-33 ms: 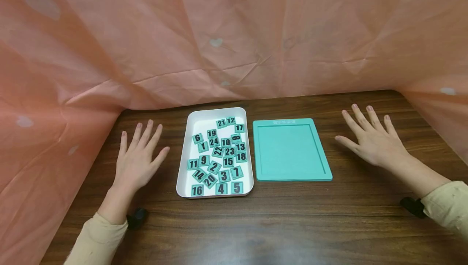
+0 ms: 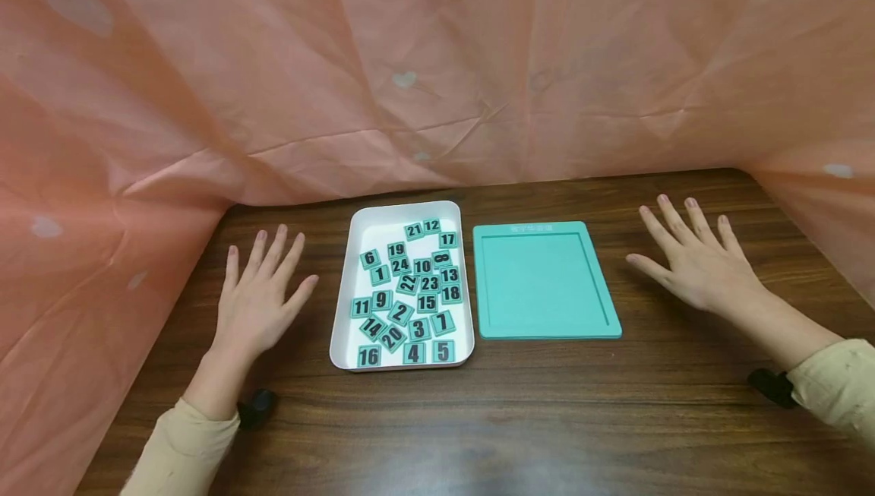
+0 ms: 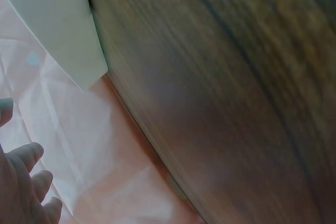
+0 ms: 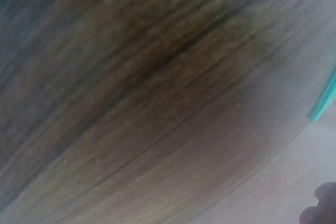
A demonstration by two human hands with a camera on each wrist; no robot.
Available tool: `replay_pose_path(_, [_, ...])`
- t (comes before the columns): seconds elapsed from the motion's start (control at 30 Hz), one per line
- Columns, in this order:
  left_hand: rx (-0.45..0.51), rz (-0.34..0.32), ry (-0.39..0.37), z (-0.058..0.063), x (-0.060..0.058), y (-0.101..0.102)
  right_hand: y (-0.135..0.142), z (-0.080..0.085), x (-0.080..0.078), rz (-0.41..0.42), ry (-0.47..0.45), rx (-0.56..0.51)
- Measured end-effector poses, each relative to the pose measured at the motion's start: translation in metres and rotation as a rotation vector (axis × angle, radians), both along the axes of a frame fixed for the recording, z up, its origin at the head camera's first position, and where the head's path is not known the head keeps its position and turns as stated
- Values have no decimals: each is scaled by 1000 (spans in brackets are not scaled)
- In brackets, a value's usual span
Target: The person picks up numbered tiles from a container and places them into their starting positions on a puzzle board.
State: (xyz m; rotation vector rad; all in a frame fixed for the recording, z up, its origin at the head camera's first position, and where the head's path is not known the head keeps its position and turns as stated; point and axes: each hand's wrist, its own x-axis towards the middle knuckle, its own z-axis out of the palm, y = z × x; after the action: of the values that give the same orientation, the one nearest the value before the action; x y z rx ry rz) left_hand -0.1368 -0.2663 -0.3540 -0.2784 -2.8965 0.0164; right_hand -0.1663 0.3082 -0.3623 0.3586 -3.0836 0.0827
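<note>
Nearest, cream fabric sleeves [image 2: 181, 443] and small black objects [image 2: 257, 408] mark both wrists. Beyond them, the left hand [image 2: 256, 306] and right hand [image 2: 697, 260] are spread wide, backs upward, both unladen. Between the hands, a white, round-cornered rectangular tray [image 2: 376, 230] contains loose square teal tiles [image 2: 408, 283] with black numerals, variously turned, some crowded together. Just right of it lies a flat teal board [image 2: 540, 283] with a raised rim. The supporting brown table [image 2: 519, 397] shows streaked wood grain. Behind hangs creased pink cloth [image 2: 437, 48] with pale hearts [image 2: 404, 79].
</note>
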Motion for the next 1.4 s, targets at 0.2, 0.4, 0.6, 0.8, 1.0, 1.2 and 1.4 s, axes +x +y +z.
replay_pose_path(0.2, [18, 0, -10, -2, 0, 1, -1, -2, 0, 7, -3, -3])
replay_pose_path(0.4, [107, 0, 1, 1, 8, 5, -6, -1, -2, 24, -15, -22])
replay_pose_path(0.6, [273, -54, 30, 2, 27, 14, -20, 1, -3, 62, -27, -44])
replay_pose_path(0.8, [578, -184, -3, -1, 38, 24, -36, 3, -6, 138, 29, -96])
replay_pose_path(1.0, [726, -244, -89, -10, 38, 26, -60, 11, -12, 244, 91, -183])
replay_pose_path(1.2, [799, -235, -163, -18, 36, 26, -92, 13, -16, 289, 81, -263])
replay_pose_path(1.4, [831, -203, -200, -29, 32, 25, -127, 17, -19, 332, 85, -313])
